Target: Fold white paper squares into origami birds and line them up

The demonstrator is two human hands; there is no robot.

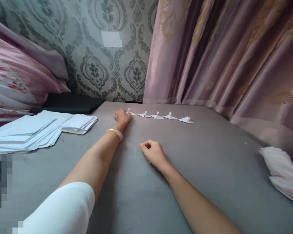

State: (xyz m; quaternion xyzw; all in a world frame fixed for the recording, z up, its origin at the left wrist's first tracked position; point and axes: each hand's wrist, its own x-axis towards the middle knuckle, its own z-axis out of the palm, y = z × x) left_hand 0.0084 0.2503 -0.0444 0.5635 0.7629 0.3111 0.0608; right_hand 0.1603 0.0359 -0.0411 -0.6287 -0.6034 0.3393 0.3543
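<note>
Left hand (122, 116) stretched far, right hand (155, 153) curled nearer

The left arm (100, 159) is almost straight, its hand partly covering the leftmost folded paper (129, 111); whether it grips, I cannot tell. Four more folded papers (157, 116) run rightward, far on the grey surface (141, 195). The right arm (197, 198) slants in from near right, thumb and forefinger drawn together in a ring.

A white, finely ribbed sleeve (63, 208) is covering the near part of the left arm (94, 162), its edge fitting snugly. A smooth, pale bangle (117, 132) with a yellowish stretch is circling the wrist. Small specks are dotting the right hand (155, 153).
</note>
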